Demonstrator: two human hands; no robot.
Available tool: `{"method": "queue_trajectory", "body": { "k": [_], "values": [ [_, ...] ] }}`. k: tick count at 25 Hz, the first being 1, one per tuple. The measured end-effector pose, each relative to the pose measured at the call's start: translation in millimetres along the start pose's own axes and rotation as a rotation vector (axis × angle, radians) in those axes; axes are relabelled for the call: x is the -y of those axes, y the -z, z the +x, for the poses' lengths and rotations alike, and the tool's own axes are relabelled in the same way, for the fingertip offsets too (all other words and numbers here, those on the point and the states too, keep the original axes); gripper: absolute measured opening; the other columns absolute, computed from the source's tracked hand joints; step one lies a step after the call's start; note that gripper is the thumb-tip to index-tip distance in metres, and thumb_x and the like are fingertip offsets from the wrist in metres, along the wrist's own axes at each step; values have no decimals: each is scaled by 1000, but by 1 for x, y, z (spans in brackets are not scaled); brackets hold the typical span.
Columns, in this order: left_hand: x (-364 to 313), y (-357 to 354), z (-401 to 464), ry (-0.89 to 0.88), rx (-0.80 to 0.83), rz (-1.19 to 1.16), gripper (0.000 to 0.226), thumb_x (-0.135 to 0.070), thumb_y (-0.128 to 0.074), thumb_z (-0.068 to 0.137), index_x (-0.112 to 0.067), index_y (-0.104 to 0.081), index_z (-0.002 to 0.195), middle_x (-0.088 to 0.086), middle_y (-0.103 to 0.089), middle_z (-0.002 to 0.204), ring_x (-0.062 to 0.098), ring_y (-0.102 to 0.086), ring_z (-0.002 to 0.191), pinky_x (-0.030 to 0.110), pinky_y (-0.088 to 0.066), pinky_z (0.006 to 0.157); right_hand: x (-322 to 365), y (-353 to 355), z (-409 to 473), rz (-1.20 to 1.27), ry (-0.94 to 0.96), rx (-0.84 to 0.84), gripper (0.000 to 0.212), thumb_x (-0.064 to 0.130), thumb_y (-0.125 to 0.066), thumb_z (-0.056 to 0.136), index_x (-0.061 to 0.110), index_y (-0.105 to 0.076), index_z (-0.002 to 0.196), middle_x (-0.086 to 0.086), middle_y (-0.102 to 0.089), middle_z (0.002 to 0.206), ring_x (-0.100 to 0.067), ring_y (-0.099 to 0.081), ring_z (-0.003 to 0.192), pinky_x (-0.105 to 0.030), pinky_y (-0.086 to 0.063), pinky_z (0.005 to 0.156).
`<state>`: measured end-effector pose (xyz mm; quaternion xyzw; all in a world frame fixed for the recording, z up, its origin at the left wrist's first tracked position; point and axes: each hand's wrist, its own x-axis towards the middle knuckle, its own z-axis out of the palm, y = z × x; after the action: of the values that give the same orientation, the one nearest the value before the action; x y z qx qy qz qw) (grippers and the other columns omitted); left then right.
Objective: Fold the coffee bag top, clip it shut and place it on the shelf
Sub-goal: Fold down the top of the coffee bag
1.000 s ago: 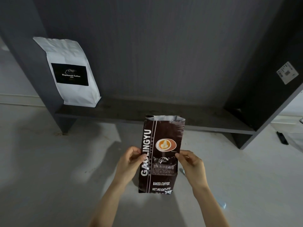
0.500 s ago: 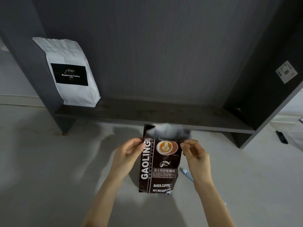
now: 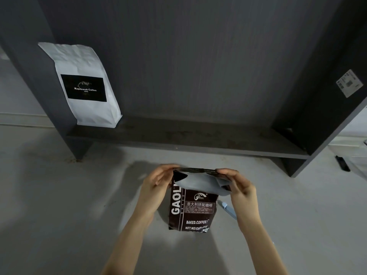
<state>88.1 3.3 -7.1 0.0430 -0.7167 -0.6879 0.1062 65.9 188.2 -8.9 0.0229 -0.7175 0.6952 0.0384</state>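
A dark brown coffee bag (image 3: 192, 213) with white lettering stands upright on the pale floor in front of me. Its top is bent forward and down, so the silver inner lining (image 3: 200, 184) shows over the front print. My left hand (image 3: 156, 185) pinches the top left corner of the fold. My right hand (image 3: 240, 187) pinches the top right corner. A light blue clip (image 3: 228, 210) lies on the floor just right of the bag, partly hidden behind my right wrist. The dark grey shelf board (image 3: 188, 139) runs across just beyond the bag.
A white coffee bag (image 3: 85, 86) with a black label stands at the shelf's left end, leaning on the side panel. The right side panel (image 3: 325, 108) carries a white sticker (image 3: 349, 83). A small black object (image 3: 342, 163) lies on the floor at far right.
Both hands slid up from the bag's middle to its top corners and bent the top forward and down, covering the cup picture with the silver lining.
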Motion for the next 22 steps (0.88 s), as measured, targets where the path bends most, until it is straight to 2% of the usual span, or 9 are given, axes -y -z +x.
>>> {"method": "queue_trajectory", "body": {
  "k": [3, 4, 6, 8, 11, 14, 18, 20, 22],
  "values": [
    [-5, 1, 0, 30, 41, 14, 29, -19, -42, 91, -33, -65, 83, -30, -70, 78, -10, -62, 82, 9, -49, 72, 4, 7, -1, 7, -91, 38, 43, 2, -31, 88, 21, -70, 82, 3, -71, 94, -12, -58, 96, -24, -46, 68],
    [-7, 2, 0, 52, 58, -4, 27, -26, -42, 91, -35, -66, 82, -28, -71, 79, -9, -63, 84, 11, -49, 74, 7, 8, -2, -7, -93, 53, 42, 6, -31, 89, 22, -70, 82, 1, -69, 98, -10, -57, 97, -22, -46, 72],
    [-11, 3, -1, 79, 110, -23, 25, -43, -41, 82, -36, -65, 84, -27, -72, 81, -8, -63, 89, 17, -49, 81, 11, 9, -4, -39, -73, 84, 36, 12, -37, 92, 26, -68, 82, 8, -68, 94, 1, -59, 89, -13, -47, 71],
    [-10, 7, -2, 94, 157, -41, 32, -49, -41, 74, -34, -65, 90, -21, -72, 89, -3, -63, 95, 23, -47, 89, 12, 9, -5, -23, -104, 129, 29, 13, -43, 90, 29, -67, 83, 12, -67, 88, 0, -59, 85, -17, -48, 66],
    [-7, 12, 1, 123, 192, -56, 32, -54, -47, 80, -32, -65, 95, -12, -70, 102, 3, -61, 103, 27, -46, 93, 4, 10, -2, -43, -78, 153, 32, 5, -48, 87, 31, -67, 81, 19, -71, 74, 0, -61, 79, -16, -46, 60],
    [-3, 11, 2, 131, 251, 56, 28, -42, -56, 76, -30, -62, 102, -9, -68, 106, 3, -61, 101, 24, -47, 92, -1, 9, -2, -52, -22, 124, 33, 0, -50, 86, 28, -66, 84, 23, -72, 72, 3, -63, 73, -10, -49, 62],
    [4, 5, -2, 145, 255, 46, 18, -17, -57, 84, -32, -59, 95, -15, -65, 100, -14, -61, 86, 3, -45, 72, -4, 8, -3, -7, -1, 112, 35, -4, -50, 85, 28, -60, 96, 10, -70, 80, 3, -64, 74, -8, -51, 69],
    [7, 5, -2, 137, 220, 57, 19, -16, -57, 84, -34, -56, 92, -21, -63, 93, -19, -59, 79, -1, -42, 66, -7, 7, -2, -2, -31, 162, 39, -4, -52, 84, 30, -57, 102, 2, -67, 90, 0, -65, 80, -15, -54, 77],
    [10, 5, -2, 130, 225, 53, 22, -15, -57, 83, -36, -56, 89, -25, -68, 81, -19, -59, 79, -1, -42, 65, -14, 6, 0, -48, -52, 181, 37, -2, -57, 82, 28, -60, 103, -1, -68, 97, -13, -65, 92, -36, -53, 91]
  ]
}}
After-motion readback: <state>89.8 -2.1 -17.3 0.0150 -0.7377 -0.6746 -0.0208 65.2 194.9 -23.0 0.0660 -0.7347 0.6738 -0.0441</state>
